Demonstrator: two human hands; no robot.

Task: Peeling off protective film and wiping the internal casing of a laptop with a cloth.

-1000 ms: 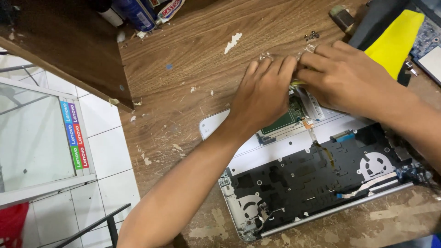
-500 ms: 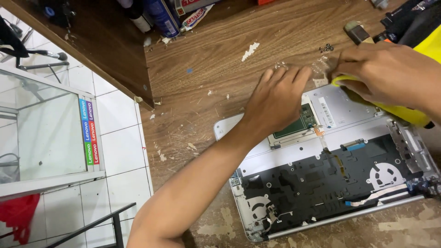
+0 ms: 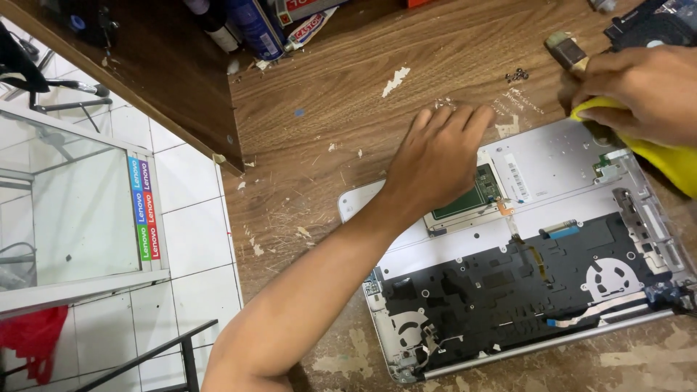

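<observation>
Brown scarred wooden tabletop (image 3: 363, 65), flecked with pale chips, is seen ending at a dark left edge above white floor tiles (image 3: 196, 239); open wood is left between that edge and the work. An opened silver laptop base (image 3: 552, 163), underside up with black inner parts exposed, is laid at the lower right, its near-left corner just beside the table's front edge and its right end run to the picture border.

The left hand (image 3: 439, 160) is pressed flat, fingers spread and nothing grasped, on the upper left of the base, touching a green circuit board (image 3: 465, 199). The right hand (image 3: 639, 91) is clenched on a yellow cloth (image 3: 664, 156) at the base's upper right corner. A small cluster of dark screws (image 3: 517, 75) lies loose on the wood above, and a small flat brush (image 3: 566, 49) is lying just beside the right hand.

Against half a second ago, the right hand and cloth are placed further toward the top right, more of the pale panel is uncovered, and the left hand is unchanged in place.

A blue cylindrical can (image 3: 254, 29) and a white-and-red tube (image 3: 312, 29) are kept at the top edge. A glass cabinet (image 3: 72, 210) at far left carries a vertical strip of blue, red and green labels (image 3: 144, 207).
</observation>
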